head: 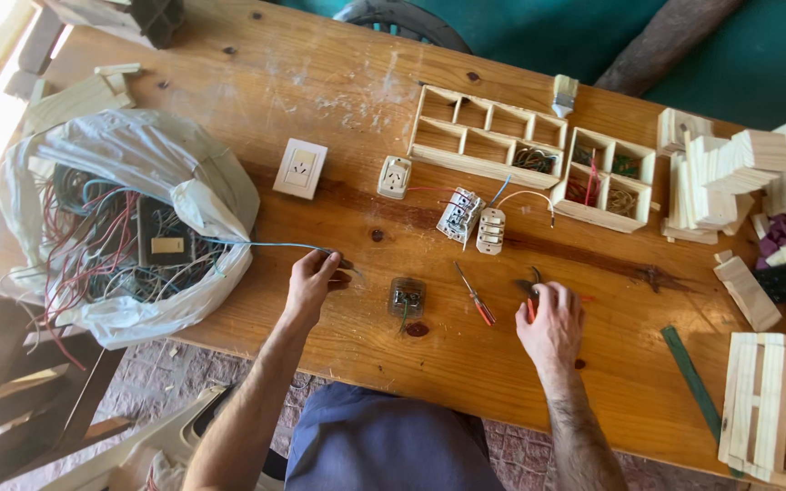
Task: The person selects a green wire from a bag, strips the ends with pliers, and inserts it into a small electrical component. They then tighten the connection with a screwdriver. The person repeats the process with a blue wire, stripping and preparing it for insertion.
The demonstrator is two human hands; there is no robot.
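Two bare hands are over a wooden surface [338, 109]. At about 8 o'clock, the left hand [311, 282] is closed in a pinch on a thin blue wire [266, 244]. That wire runs off toward 9 o'clock into a plastic bag [184, 195] full of tangled wires. At about 5 o'clock, the right hand [552, 318] is curled shut around red-handled pliers [531, 289]. Between the hands lie a small clear part [407, 296] and a red screwdriver [475, 295]. Near 12 o'clock sit a white wall socket [300, 168] and wooden trays [486, 136] with little boxes inside
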